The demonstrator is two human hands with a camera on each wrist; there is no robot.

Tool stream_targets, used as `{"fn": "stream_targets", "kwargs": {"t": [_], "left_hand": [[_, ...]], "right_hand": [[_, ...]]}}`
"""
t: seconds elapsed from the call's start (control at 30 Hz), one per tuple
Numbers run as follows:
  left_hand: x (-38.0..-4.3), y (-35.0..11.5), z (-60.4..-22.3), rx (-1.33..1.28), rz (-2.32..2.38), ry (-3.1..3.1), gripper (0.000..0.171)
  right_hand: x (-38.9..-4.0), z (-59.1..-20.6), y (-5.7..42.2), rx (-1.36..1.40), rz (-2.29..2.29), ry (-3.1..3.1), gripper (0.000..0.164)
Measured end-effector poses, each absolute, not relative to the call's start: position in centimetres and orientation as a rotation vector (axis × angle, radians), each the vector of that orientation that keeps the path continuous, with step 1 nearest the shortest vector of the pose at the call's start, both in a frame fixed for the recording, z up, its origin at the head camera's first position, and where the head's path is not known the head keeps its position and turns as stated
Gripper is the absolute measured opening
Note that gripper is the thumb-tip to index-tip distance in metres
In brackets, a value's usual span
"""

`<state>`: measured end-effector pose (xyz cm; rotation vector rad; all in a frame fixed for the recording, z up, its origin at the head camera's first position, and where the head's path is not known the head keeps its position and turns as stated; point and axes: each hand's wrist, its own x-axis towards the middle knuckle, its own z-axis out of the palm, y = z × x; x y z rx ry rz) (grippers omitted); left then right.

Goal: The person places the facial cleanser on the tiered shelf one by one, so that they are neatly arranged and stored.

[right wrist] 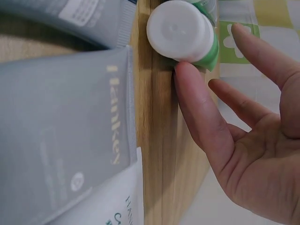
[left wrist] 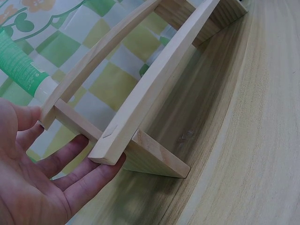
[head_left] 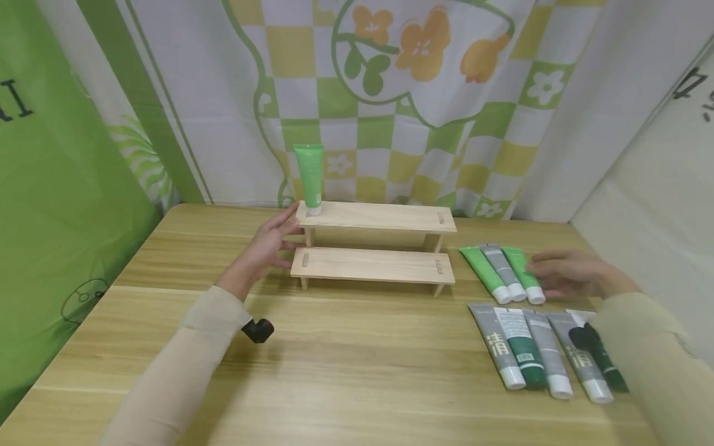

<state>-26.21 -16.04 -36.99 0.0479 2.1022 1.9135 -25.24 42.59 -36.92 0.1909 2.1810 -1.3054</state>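
My left hand is at the left end of a two-step wooden display stand. Seen from the left wrist, its thumb lies by the upper board's end, and its rather straight fingertips touch the lower board's end. A green squeeze tube stands on its white cap at the upper step's left end. My right hand is beside a green tube lying rightmost in a group with a grey tube and another green tube. In the right wrist view, its spread fingers surround nothing, a fingertip close to a white cap.
Nearer me on the right lies a row of several grey and white-and-green tubes, partly covered by the right sleeve and a black wrist device. A patterned curtain hangs behind the wooden table.
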Motion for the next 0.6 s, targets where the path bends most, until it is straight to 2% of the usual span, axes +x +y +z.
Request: {"fn": "stream_targets", "kwargs": {"t": [0.27,0.6], "left_hand": [[-26.2,-16.1,-37.0,0.057,1.909,2.11,0.053],[-26.2,-16.1,-36.9,0.054,1.901,2.117,0.054]], "right_hand": [[-25.5,-36.6,41.7,0.185,-1.152,2.283,0.085],[-25.8,-36.7,41.1,0.191,-1.037,2.359,0.091]]}}
